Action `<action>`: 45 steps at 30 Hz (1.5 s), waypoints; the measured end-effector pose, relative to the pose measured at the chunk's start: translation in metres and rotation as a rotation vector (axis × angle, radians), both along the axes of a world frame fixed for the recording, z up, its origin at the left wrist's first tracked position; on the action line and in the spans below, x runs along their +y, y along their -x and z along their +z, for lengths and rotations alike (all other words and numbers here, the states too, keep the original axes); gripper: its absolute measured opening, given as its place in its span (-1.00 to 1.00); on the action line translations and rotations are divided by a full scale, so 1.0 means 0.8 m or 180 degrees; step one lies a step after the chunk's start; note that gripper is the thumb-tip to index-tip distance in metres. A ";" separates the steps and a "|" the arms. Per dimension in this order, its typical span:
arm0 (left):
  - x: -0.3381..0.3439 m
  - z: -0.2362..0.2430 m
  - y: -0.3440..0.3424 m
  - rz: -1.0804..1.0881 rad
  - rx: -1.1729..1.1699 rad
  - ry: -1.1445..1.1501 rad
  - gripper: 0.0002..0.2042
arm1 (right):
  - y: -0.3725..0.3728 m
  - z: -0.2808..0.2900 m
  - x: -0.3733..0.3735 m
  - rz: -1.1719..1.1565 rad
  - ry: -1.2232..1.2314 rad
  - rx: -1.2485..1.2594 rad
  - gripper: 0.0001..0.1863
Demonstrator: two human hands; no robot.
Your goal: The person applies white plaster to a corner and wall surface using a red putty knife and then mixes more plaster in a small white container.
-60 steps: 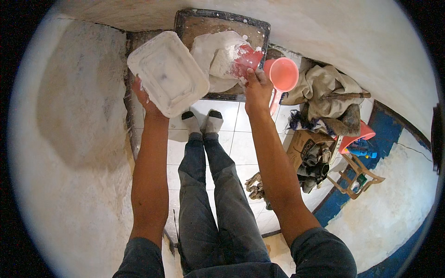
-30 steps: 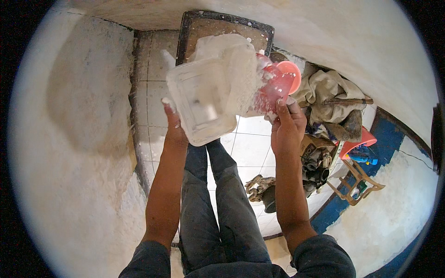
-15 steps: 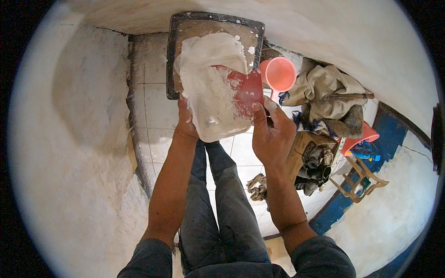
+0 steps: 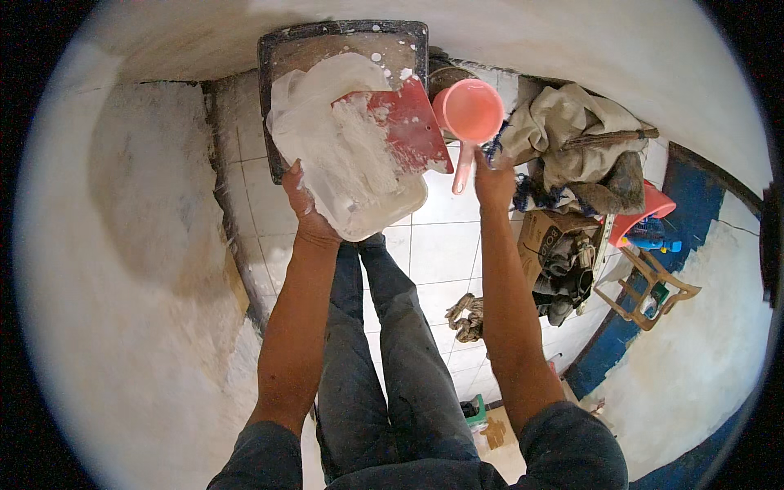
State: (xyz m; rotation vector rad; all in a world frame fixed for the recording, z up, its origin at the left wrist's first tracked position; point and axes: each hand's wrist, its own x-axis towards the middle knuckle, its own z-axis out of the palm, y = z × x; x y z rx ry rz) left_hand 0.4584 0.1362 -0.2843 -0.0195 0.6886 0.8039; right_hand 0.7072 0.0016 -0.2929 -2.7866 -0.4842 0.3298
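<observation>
My left hand (image 4: 304, 200) grips the whitish plastic tub (image 4: 408, 204) at its left side. White powder or paste (image 4: 367, 155) fills it, with a red flat scraper (image 4: 412, 131) lying across it, smeared white. The tub overlaps a dark-rimmed square board (image 4: 278, 41) with white spatters and pale material on it. A pink dipper (image 4: 469, 106) stands right of the tub, its handle pointing toward me. My right hand (image 4: 492, 180) is just right of that handle, off the scraper; its fingers are blurred, and I cannot tell whether they touch the handle.
To the right are crumpled sacking (image 4: 572, 122), a cardboard box (image 4: 535, 237) with dark items, a red plastic object (image 4: 645, 204), a blue bottle (image 4: 657, 241) and a wooden frame (image 4: 645, 290). Plastered walls (image 4: 131, 245) surround the tiled floor (image 4: 441, 253), where a bunched cloth (image 4: 465, 314) lies.
The tub has swung inward from the upper left and the scraper moved onto it. My right hand has let go of the scraper and moved right, beside the dipper's handle.
</observation>
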 end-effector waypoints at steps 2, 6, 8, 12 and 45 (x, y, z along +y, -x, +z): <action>0.002 0.001 -0.003 -0.0009 -0.0197 0.0056 -0.24 | -0.016 -0.046 -0.006 0.0229 0.0588 0.0368 -0.09; 0.008 0.024 -0.010 -0.0193 0.0081 0.0017 -0.20 | -0.032 -0.101 -0.012 -0.0059 -0.0513 0.1529 -0.42; 0.009 0.022 -0.013 -0.0336 0.0087 -0.0255 -0.20 | -0.024 -0.111 -0.005 -0.0798 -0.1657 0.2170 -0.85; 0.009 0.015 -0.019 -0.0292 0.0126 -0.0073 -0.17 | -0.017 -0.100 -0.001 -0.0300 -0.0820 0.1533 -0.74; -0.046 -0.001 -0.043 -0.0643 -0.0040 -0.0228 -0.34 | 0.170 0.182 -0.014 -0.0165 -0.0965 0.0961 -0.68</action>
